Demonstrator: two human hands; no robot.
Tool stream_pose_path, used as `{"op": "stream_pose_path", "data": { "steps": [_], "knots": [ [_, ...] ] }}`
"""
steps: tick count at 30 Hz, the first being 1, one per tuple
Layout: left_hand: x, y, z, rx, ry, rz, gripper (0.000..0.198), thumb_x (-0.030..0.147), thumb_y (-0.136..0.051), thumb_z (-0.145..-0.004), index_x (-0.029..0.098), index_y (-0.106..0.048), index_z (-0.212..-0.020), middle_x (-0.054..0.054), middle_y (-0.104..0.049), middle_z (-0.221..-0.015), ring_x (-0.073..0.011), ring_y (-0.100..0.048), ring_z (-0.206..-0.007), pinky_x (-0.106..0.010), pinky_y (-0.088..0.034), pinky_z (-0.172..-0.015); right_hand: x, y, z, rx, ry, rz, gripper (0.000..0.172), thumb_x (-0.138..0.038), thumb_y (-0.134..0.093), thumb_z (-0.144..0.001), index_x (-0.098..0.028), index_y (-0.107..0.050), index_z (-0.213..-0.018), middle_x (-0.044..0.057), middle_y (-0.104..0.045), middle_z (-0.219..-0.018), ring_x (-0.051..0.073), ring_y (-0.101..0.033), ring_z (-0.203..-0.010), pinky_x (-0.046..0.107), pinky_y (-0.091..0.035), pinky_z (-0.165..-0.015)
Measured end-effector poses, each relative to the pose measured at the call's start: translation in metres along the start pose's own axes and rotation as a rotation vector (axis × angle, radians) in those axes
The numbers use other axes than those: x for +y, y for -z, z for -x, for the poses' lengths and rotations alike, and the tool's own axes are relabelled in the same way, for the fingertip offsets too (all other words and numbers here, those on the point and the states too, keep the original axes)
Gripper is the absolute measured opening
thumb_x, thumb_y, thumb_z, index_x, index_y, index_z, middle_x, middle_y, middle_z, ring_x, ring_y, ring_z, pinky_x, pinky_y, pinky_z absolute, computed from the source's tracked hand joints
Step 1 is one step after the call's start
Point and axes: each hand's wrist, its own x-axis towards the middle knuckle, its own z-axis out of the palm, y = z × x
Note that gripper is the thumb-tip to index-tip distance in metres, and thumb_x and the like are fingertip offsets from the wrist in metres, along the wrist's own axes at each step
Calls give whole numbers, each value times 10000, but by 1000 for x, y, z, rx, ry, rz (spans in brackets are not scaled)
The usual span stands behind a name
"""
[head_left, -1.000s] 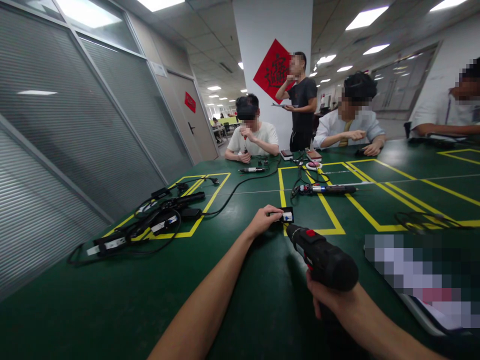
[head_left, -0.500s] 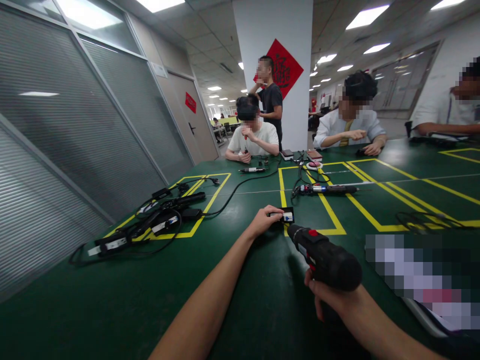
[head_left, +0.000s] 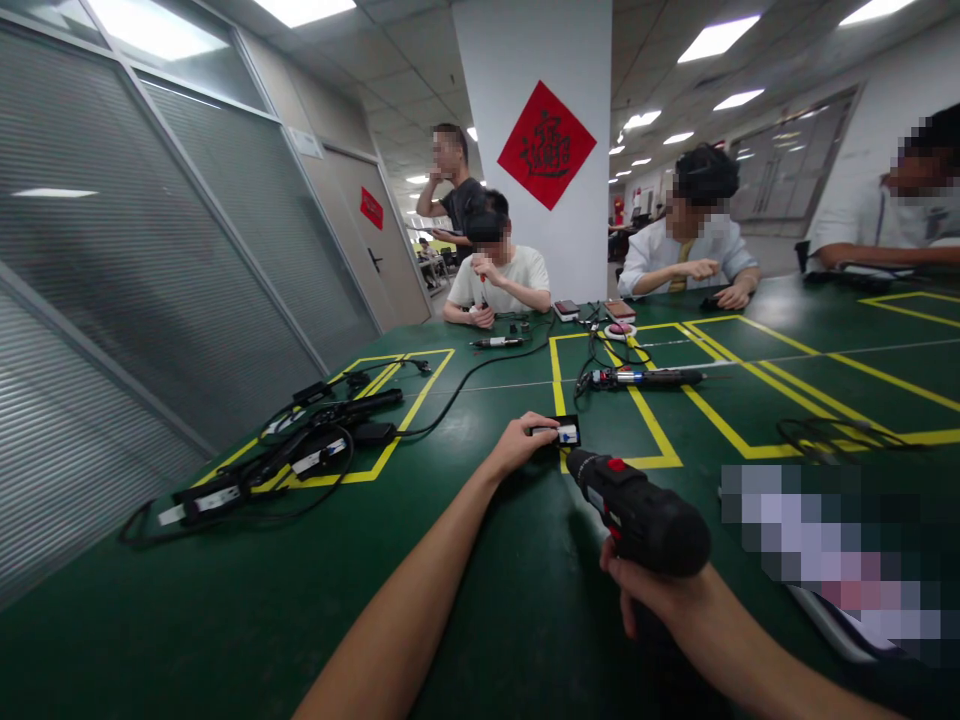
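My right hand [head_left: 637, 585] is wrapped around the handle of a black cordless drill [head_left: 652, 520] with red accents. The drill's chuck points forward and left, towards a small black box-shaped part [head_left: 574, 424] on the table. A white piece with a blue mark [head_left: 568, 436] shows in that part. My left hand [head_left: 517, 446] grips the part from its left side, the fingertips resting on its top. Whether the drill's tip touches the part I cannot tell.
On the green table [head_left: 225, 620] with yellow tape lines, black cabled devices [head_left: 300, 450] lie at left. A pen-like tool [head_left: 645, 379] with wires lies beyond my hands. A pixelated flat object [head_left: 840, 560] sits at right. Several people [head_left: 502, 275] are across the table.
The view has turned slightly right. The standing person has moved left behind the seated one. My hands, the drill and the small part keep nearly the same arrangement.
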Motion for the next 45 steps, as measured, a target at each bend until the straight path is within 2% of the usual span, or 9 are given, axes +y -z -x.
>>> {"op": "stream_pose_path", "data": {
  "steps": [9,13,17,26,31,35,38,42,45],
  "knots": [
    [-1,-1,-1,19,5,-5,295,361,-584,-711,184,-656,-937,-53,-594,-959,-166,-551,-873,-284,-420,-807,-8,-1,3,22,2,-71,258,-356,-500,-780,-174,-522,-962,-10,-594,-611,151,-564,-511,275,-412,-517],
    [-4,-2,-2,18,-8,4,295,363,-590,-706,190,-656,-936,-51,-592,-962,-167,-548,-883,-284,-416,-810,-5,0,1,13,-13,-45,269,-355,-502,-783,-162,-517,-970,18,-617,-719,128,-547,-511,273,-415,-540],
    [-4,-3,-2,24,-7,-13,298,374,-587,-707,188,-656,-929,-50,-594,-965,-161,-552,-875,-273,-418,-801,3,0,0,0,7,-13,241,-377,-479,-798,-157,-521,-887,40,-607,-827,99,-512,-507,281,-418,-567],
    [2,-2,-1,28,13,-28,293,371,-581,-710,188,-659,-926,-50,-602,-953,-164,-551,-879,-276,-414,-815,8,-1,-5,-12,45,-2,198,-352,-478,-801,-164,-514,-855,11,-576,-764,97,-504,-506,273,-419,-557],
    [3,-2,-1,25,0,-19,285,366,-575,-718,189,-659,-926,-52,-599,-953,-169,-544,-897,-283,-409,-829,13,-2,-8,9,20,-25,273,-377,-503,-779,-170,-492,-956,42,-610,-853,106,-525,-471,261,-413,-486],
    [3,-2,0,23,5,-19,290,369,-574,-721,186,-657,-930,-53,-594,-954,-170,-543,-899,-283,-411,-826,5,-2,-3,20,11,-42,302,-350,-480,-803,-167,-469,-1043,56,-617,-888,114,-535,-511,277,-423,-526],
    [4,-2,0,24,16,-25,281,356,-578,-719,186,-658,-928,-53,-593,-949,-168,-544,-886,-286,-412,-823,3,-2,-1,39,18,-57,354,-367,-505,-785,-168,-465,-1076,49,-625,-832,120,-534,-495,270,-409,-494],
    [4,-1,0,16,12,-15,275,345,-570,-726,188,-656,-935,-49,-591,-957,-165,-540,-892,-280,-407,-826,9,-2,-2,48,23,-39,298,-390,-504,-780,-171,-517,-982,13,-608,-682,130,-538,-491,257,-394,-477],
    [4,-1,0,16,12,4,277,354,-546,-742,186,-660,-930,-50,-592,-949,-168,-537,-900,-286,-400,-836,5,-1,-1,23,20,-5,260,-387,-485,-795,-158,-532,-909,32,-618,-744,119,-533,-509,266,-408,-521]
  ]
}}
